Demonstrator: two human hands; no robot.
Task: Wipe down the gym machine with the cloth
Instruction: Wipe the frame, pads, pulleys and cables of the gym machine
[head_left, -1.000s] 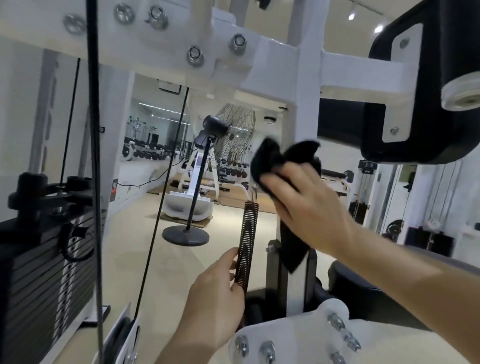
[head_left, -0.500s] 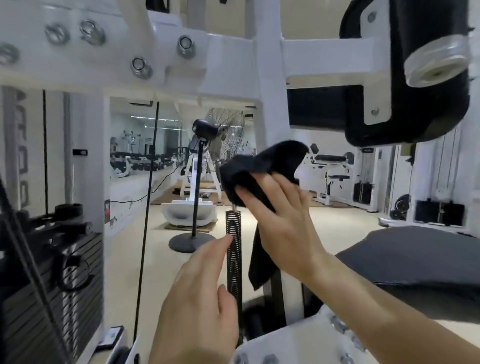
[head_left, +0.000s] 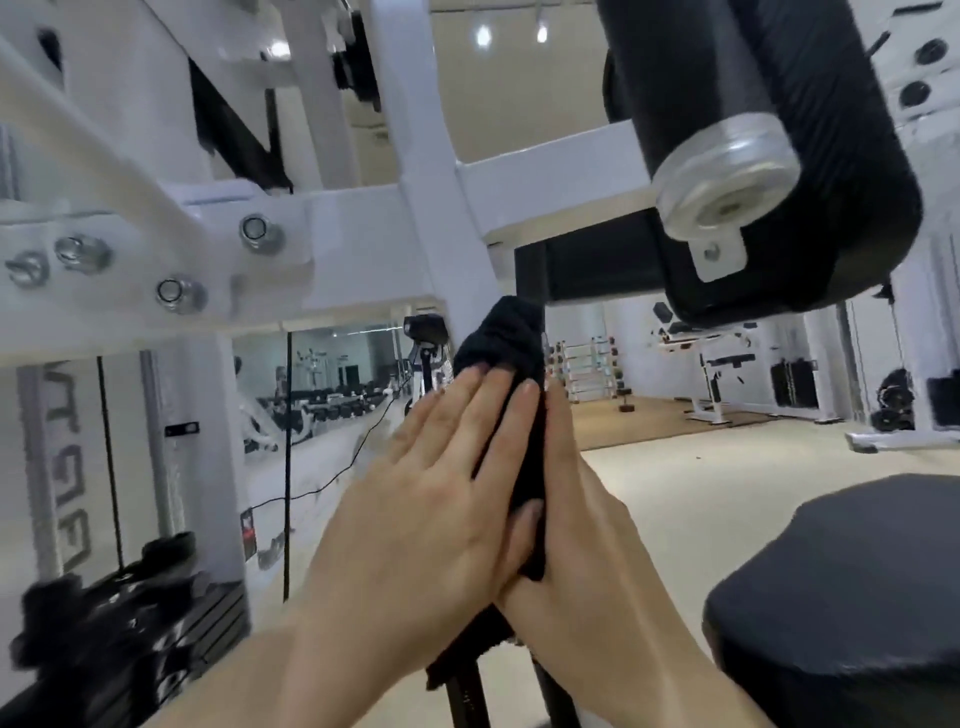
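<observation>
The black cloth (head_left: 506, 338) is sandwiched between my two palms, in front of the white upright (head_left: 447, 218) of the gym machine. My left hand (head_left: 426, 509) lies flat with straight fingers on the cloth's left side, its thumb resting on the fabric. Pressed against the right side is my right hand (head_left: 582, 545), fingers pointing up. The cloth's top bulges above my fingertips and its lower end hangs out below my wrists. Whatever the cloth wraps is hidden by my hands.
A black roller pad (head_left: 753, 130) with a clear end cap hangs at the upper right. A black seat pad (head_left: 857, 597) sits at the lower right. The weight stack (head_left: 130, 623) and a cable (head_left: 287, 467) are on the left, with other gym equipment across the floor behind.
My left hand rose from the coil spring and now presses flat on the cloth opposite my right hand. My view tilted upward and the spring is now hidden.
</observation>
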